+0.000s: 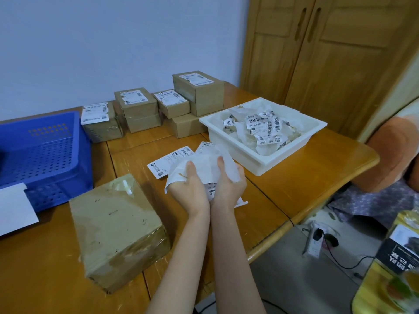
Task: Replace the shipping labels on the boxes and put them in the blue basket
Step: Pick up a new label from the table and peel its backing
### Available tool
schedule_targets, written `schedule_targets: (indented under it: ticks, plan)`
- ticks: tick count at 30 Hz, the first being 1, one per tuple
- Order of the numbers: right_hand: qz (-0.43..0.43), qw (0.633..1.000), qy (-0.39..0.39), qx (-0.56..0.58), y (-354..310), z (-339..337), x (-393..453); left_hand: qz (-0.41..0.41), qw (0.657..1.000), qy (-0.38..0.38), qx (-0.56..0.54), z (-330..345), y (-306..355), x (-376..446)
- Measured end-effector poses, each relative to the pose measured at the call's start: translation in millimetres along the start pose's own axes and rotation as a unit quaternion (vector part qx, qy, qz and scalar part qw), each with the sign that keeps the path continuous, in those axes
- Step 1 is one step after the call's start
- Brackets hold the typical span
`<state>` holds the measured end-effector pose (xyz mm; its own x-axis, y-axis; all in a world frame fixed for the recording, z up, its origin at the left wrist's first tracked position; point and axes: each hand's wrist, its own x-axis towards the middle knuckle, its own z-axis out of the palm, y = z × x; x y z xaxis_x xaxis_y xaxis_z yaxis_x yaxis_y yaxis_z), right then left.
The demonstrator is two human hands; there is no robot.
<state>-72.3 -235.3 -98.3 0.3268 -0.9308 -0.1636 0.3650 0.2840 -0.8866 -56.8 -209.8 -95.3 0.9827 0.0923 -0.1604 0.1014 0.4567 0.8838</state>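
Observation:
Both hands hold a crumpled white label sheet (pixel 205 166) above the wooden table (pixel 294 173). My left hand (pixel 189 189) grips its left part, my right hand (pixel 229 182) grips its right part. A brown cardboard box (pixel 118 232) with no label on top lies at the near left, apart from both hands. The blue basket (pixel 45 155) stands at the left. Flat shipping labels (pixel 167 160) lie on the table just beyond my hands. Several labelled boxes (pixel 138 109) are stacked at the back.
A white tray (pixel 267 164) with several crumpled labels sits to the right of my hands. A white sheet (pixel 15 207) lies at the near left edge. A wooden wardrobe (pixel 328 53) stands behind; a yellow bag (pixel 390 268) sits at lower right.

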Motion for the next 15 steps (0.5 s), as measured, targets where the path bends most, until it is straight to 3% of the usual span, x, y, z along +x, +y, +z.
schedule_targets:
  ticks: [5, 10, 15]
  plan:
    - [0.029, 0.999, -0.029, 0.003, 3.2, 1.9, 2.4, 0.015, 0.999, 0.005, 0.031, -2.8, -1.3, 3.7]
    - [0.020, 0.998, 0.063, 0.014, 1.8, 2.3, -5.2, 0.025, 0.999, -0.003, 0.036, -4.2, 6.0, -4.3]
    - [-0.021, 0.996, 0.086, -0.014, 3.0, 0.7, -8.0, 0.022, 0.999, -0.010, 0.023, -6.1, 4.6, -6.2]
